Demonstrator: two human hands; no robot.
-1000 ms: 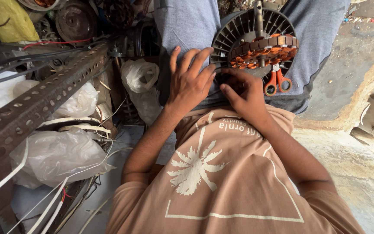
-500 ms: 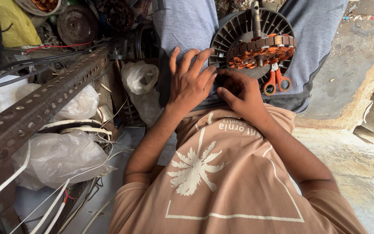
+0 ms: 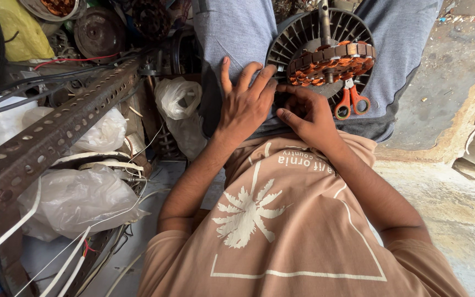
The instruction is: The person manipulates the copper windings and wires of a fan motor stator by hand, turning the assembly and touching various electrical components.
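A round dark fan motor with cooling fins and copper windings lies on my lap, on grey trousers. My left hand lies flat on the trousers with its fingers spread, and the fingertips touch the motor's left rim. My right hand is just below the motor. Its fingers curl onto the lower left rim, and what they pinch there is hidden. Orange-handled scissors lie against the motor's lower edge, right of my right hand.
A rusty perforated angle bar runs diagonally at the left, over white plastic bags, cables and metal parts. A yellow bag sits at the top left. Concrete floor is on the right.
Both hands stay at the motor's rim. The fingers of my right hand have shifted slightly along the edge.
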